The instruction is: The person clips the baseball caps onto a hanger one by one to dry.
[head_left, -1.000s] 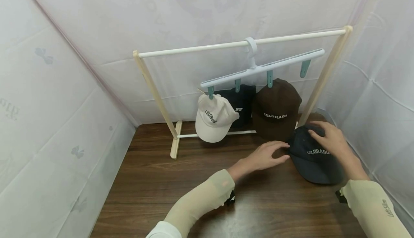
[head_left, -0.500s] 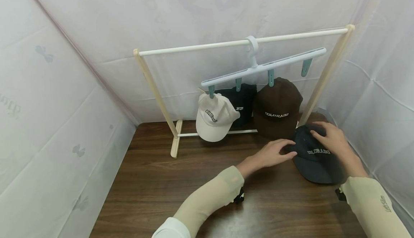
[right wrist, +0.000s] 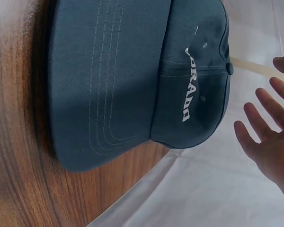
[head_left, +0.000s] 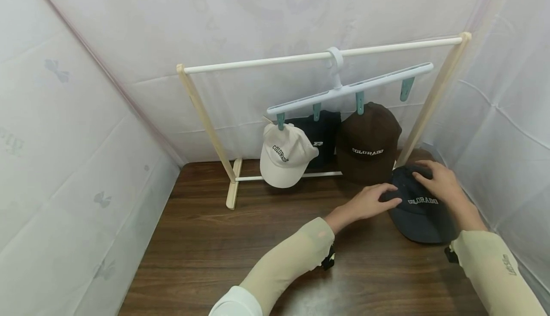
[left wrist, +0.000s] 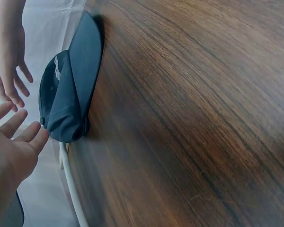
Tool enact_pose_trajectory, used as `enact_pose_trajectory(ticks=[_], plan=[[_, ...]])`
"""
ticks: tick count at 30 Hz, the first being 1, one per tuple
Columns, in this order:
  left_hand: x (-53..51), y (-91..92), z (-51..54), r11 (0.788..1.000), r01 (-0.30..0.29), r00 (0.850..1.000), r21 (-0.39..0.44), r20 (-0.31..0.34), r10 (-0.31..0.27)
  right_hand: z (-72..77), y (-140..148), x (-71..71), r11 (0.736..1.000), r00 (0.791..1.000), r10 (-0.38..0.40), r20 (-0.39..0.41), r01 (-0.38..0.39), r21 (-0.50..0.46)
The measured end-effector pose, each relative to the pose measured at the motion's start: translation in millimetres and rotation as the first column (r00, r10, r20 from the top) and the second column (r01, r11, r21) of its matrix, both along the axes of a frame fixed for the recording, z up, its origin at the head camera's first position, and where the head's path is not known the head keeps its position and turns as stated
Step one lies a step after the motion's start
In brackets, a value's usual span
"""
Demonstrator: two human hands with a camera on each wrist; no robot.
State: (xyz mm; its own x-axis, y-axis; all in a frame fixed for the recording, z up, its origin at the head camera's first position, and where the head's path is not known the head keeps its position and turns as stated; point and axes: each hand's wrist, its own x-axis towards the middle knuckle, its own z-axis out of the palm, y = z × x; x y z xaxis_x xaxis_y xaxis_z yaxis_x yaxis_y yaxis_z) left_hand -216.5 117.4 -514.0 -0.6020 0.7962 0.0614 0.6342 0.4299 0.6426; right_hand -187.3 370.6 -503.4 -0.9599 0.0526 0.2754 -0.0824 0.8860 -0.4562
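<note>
A navy baseball cap (head_left: 418,225) with white COLORADO lettering lies brim-forward on the table at the right. My left hand (head_left: 368,203) is at its left side, fingers loosely spread; in the left wrist view its fingertips come close to the cap (left wrist: 61,94), and contact is hard to judge. Above the crown is my right hand (head_left: 444,184). The right wrist view shows that hand (right wrist: 274,137) with fingers extended, apart from the cap (right wrist: 128,71). A white cap (head_left: 281,165) and a brown cap (head_left: 369,137) hang from teal clips on the hanger (head_left: 350,89).
A black cap (head_left: 328,137) hangs behind, partly hidden. The hanger hooks over the white bar (head_left: 266,61) of a wooden rack, whose right post (head_left: 434,96) rises behind the navy cap. One teal clip (head_left: 407,89) at right holds nothing. Pale fabric walls (head_left: 511,130) enclose the table (head_left: 193,258).
My left hand has moved right, closer to the navy cap's left side. The right hand has barely shifted above the crown. The hanging caps stay put.
</note>
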Motion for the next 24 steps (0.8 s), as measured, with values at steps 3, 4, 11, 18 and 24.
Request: enact_pose_trajectory(ticks=[3,4,11,18,24], plan=[[-0.9,3.7,-1.9,1.000,-0.009,1.000,-0.006,0.017,0.009,0.2,1,-1.1,1.000,1.000,0.000,0.007,0.000,-0.005],[-1.3,5.0,-2.5,1.000,-0.014,1.000,-0.007,0.025,0.014,-0.1,2,-1.5,1.000,1.000,-0.001,0.010,0.001,-0.006],[-3.5,16.5,-6.9,0.999,-0.049,0.996,-0.022,0.069,0.050,-0.4,5,-4.3,1.000,0.999,-0.009,0.042,0.009,-0.001],[-0.9,30.5,-11.0,0.990,-0.124,0.986,-0.072,0.105,0.131,-3.1,14,-12.0,1.000,0.998,-0.002,0.066,0.002,0.002],[-1.1,42.3,-14.2,0.968,-0.233,0.949,-0.096,0.193,0.248,-3.1,22,-21.1,1.000,0.996,0.016,0.089,-0.018,0.024]])
